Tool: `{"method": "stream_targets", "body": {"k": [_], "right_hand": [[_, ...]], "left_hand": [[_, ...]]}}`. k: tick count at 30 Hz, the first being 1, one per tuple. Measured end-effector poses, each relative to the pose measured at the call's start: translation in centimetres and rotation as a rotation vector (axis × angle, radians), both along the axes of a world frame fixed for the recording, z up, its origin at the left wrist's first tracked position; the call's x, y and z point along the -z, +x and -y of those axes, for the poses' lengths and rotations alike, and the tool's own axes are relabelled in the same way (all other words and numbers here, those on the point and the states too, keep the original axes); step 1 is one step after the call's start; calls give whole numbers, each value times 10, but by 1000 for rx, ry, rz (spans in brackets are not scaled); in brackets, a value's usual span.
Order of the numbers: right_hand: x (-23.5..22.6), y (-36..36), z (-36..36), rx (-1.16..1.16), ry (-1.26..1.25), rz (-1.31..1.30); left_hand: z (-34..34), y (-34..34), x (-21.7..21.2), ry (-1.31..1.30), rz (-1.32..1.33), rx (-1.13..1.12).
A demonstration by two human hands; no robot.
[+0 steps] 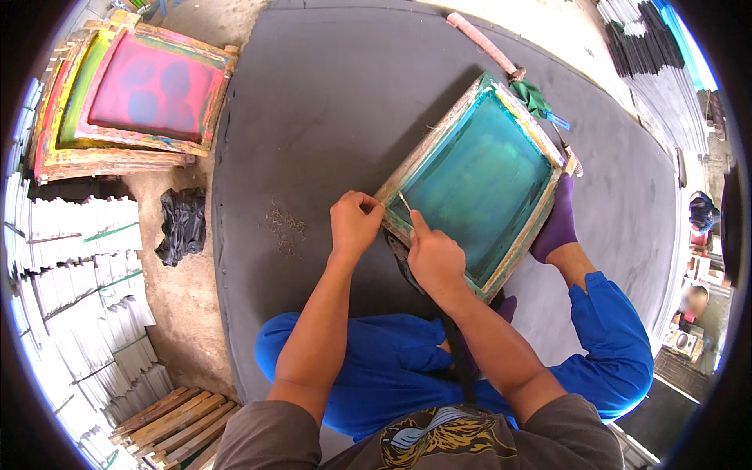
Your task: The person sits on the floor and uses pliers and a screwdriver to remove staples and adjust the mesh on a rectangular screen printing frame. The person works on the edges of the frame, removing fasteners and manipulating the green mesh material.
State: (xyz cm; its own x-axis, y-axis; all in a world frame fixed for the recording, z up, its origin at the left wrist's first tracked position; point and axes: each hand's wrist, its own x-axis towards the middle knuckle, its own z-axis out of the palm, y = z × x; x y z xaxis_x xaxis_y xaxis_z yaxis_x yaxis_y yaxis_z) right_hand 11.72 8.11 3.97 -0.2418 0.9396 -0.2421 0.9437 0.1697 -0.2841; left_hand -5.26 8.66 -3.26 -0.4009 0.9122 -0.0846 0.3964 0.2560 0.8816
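Note:
A wooden screen-printing frame (513, 262) with teal mesh (478, 176) lies tilted across the dark work surface in front of me. My left hand (356, 223) is closed in a pinch at the frame's left corner; whatever sits between its fingertips is too small to make out. My right hand (432, 254) rests over the near rail, closed around a slim tool (404, 201). The tool's thin pale tip points at the rail beside that corner; its handle is hidden in my palm. To the left of my left hand, small bent bits like staples (286, 229) lie scattered.
My purple-socked foot (558, 219) is against the frame's right side. Beyond the frame lie a pink-wrapped handle (479, 39) and green cloth (533, 98). Stacked frames (160, 86), a black plastic bag (182, 225), white bundles (86, 290) and wooden slats (172, 423) occupy the left.

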Motion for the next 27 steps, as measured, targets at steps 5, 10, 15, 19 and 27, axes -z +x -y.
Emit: {"method": "stream_targets", "body": {"k": [5,10,15,19,27], "right_hand": [[-2,1,3,-24,-92,94],[-3,3,-6,121,-242,-157],[51,23,-1,124,46,-693],[25,15,0,47,-17,-286],[63,22,-1,193,22,-739]], "left_hand": [[2,1,3,-32,71,-22],[1,1,4,-18,93,-26],[-2,2,2,5,56,-26],[1,-2,5,-62,111,-46],[-2,0,10,-28,90,-22]]}}
